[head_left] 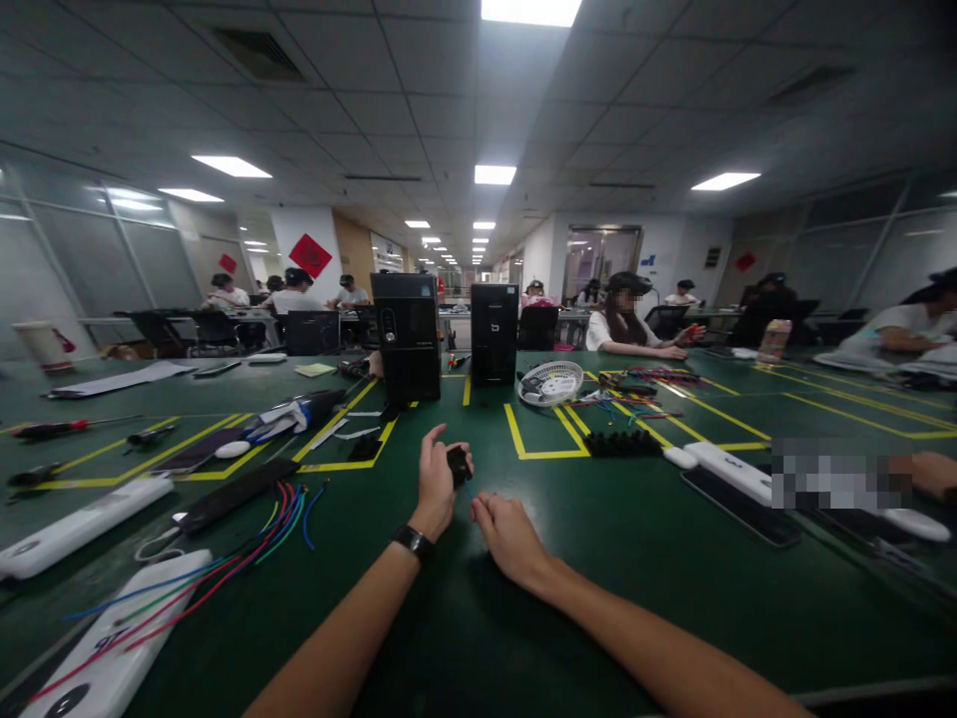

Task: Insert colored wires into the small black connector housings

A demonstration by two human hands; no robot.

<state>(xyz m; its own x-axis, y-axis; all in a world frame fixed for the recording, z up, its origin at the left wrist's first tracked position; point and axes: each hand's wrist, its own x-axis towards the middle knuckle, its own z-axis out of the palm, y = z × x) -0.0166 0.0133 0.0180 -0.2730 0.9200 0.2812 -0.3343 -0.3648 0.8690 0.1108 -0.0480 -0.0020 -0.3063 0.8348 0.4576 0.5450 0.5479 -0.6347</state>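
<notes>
My left hand point(436, 477), with a black band on its wrist, holds a small black block point(458, 465) between thumb and fingers, above the green table. Close beside it, my right hand point(512, 537) is closed in a pinch on a thin blue wire point(471, 491). The wire reaches up to the block; whether its end sits inside cannot be made out. To the left, a bundle of loose coloured wires point(280, 524) lies partly across a long white device point(135, 618). A row of black blocks point(624, 444) rests on the table at the right.
Two black box-shaped cases point(410, 339) stand ahead on the green table point(598, 598). A white basket point(550, 383) and more wires point(635, 404) lie right of them. Screwdrivers point(71, 427) are at the left. A co-worker point(628, 314) sits across the table; another hand point(934, 476) shows at the right edge.
</notes>
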